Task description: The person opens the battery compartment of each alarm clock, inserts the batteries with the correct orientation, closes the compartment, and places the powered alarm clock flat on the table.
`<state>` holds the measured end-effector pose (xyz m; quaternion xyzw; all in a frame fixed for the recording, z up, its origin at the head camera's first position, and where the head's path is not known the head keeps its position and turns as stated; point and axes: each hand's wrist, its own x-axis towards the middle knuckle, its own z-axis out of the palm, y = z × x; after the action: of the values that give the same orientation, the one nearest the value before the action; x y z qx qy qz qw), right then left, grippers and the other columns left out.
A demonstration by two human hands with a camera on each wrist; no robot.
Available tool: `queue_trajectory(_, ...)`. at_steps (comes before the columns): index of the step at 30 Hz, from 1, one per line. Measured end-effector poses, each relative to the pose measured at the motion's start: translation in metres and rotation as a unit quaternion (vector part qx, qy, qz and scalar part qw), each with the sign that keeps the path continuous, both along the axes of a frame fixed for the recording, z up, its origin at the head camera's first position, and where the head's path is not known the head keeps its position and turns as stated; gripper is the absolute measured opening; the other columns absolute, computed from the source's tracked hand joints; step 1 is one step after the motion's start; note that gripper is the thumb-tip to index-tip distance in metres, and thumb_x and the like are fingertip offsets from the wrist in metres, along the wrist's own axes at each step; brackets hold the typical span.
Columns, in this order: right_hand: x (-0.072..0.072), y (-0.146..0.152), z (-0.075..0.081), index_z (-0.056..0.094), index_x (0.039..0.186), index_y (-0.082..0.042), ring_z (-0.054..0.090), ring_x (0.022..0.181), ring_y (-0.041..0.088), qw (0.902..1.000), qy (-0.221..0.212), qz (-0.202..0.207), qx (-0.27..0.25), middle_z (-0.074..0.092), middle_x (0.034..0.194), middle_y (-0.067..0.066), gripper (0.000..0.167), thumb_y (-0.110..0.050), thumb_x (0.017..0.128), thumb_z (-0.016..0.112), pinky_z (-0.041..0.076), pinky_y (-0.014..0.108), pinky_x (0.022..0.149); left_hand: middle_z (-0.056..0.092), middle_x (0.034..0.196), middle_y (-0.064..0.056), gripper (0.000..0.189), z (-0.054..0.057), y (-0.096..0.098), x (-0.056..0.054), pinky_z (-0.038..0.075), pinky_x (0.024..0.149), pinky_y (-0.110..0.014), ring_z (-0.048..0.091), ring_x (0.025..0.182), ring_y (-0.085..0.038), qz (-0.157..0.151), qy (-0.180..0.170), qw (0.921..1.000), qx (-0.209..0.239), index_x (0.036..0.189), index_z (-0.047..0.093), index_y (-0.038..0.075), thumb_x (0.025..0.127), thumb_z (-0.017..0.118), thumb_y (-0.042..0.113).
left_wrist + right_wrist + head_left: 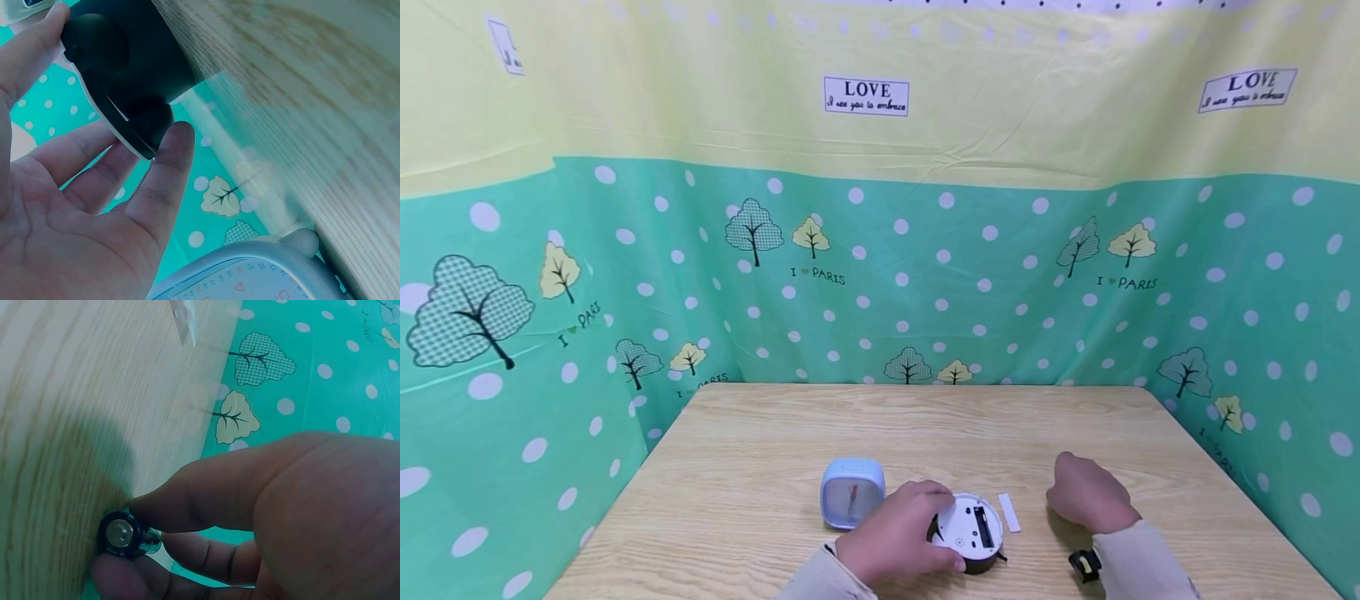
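Observation:
My left hand (902,531) grips the rim of a round device (958,531), black-bodied with a white back facing up. A dark, open battery slot (982,527) shows in that back. In the left wrist view, the thumb and fingers sit around the device's black body (134,56). To its right, my right hand (1090,493) is held low over the table. Its thumb and fingers pinch a battery (119,533), end-on in the right wrist view and hidden in the head view. A slim white cover (1009,512) lies between the device and the right hand.
A light blue clock (852,492) stands on the wooden table (917,425), just left of my left hand. Patterned green and yellow cloth (917,275) hangs behind the table and on both sides. A black wrist strap piece (1084,566) sits by the right sleeve.

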<state>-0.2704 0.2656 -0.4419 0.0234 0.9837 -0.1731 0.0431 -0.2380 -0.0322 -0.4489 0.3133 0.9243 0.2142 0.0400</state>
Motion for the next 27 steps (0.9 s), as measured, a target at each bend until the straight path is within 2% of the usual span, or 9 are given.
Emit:
queue_trajectory(8, -0.0004, -0.0004, 0.0016, 0.061, 0.100, 0.005, 0.051, 0.062, 0.024, 0.9999, -0.004, -0.012, 0.002, 0.056, 0.073, 0.007, 0.018, -0.008, 0.086, 0.062, 0.041, 0.035, 0.053, 0.059, 0.144, 0.008, 0.075, 0.0008, -0.0003, 0.0000, 0.048, 0.110, -0.034, 0.055, 0.132, -0.013, 0.001, -0.002, 1.0000, 0.000, 0.141, 0.064, 0.021, 0.079, 0.084, 0.059)
queue_trajectory(16, 0.0005, -0.0021, 0.0047, 0.060, 0.108, 0.009, 0.051, 0.064, 0.024, 1.0000, -0.001, -0.004, 0.008, 0.057, 0.077, 0.007, 0.029, -0.011, 0.087, 0.064, 0.042, 0.036, 0.055, 0.059, 0.144, 0.008, 0.075, 0.0007, -0.0003, -0.0003, 0.048, 0.110, -0.035, 0.055, 0.133, -0.013, 0.002, -0.007, 1.0000, 0.001, 0.141, 0.064, 0.021, 0.078, 0.084, 0.059)
queue_trajectory(22, 0.0038, -0.0045, 0.0080, 0.060, 0.085, -0.006, 0.050, 0.060, 0.022, 0.9999, 0.008, -0.006, 0.004, 0.055, 0.070, 0.006, 0.006, -0.010, 0.085, 0.063, 0.039, 0.034, 0.052, 0.059, 0.144, 0.009, 0.076, 0.0007, -0.0002, -0.0005, 0.048, 0.110, -0.035, 0.055, 0.133, -0.013, 0.004, -0.014, 0.9999, -0.001, 0.141, 0.064, 0.022, 0.078, 0.084, 0.059)
queue_trajectory(27, 0.0074, -0.0084, 0.0103, 0.056, 0.071, -0.012, 0.048, 0.056, 0.019, 0.9997, 0.024, -0.003, 0.003, 0.052, 0.063, 0.003, 0.015, -0.009, 0.085, 0.062, 0.035, 0.030, 0.049, 0.059, 0.144, 0.009, 0.076, 0.0008, -0.0001, -0.0010, 0.049, 0.110, -0.035, 0.055, 0.132, -0.012, 0.002, -0.015, 0.9999, -0.001, 0.141, 0.064, 0.022, 0.078, 0.084, 0.059)
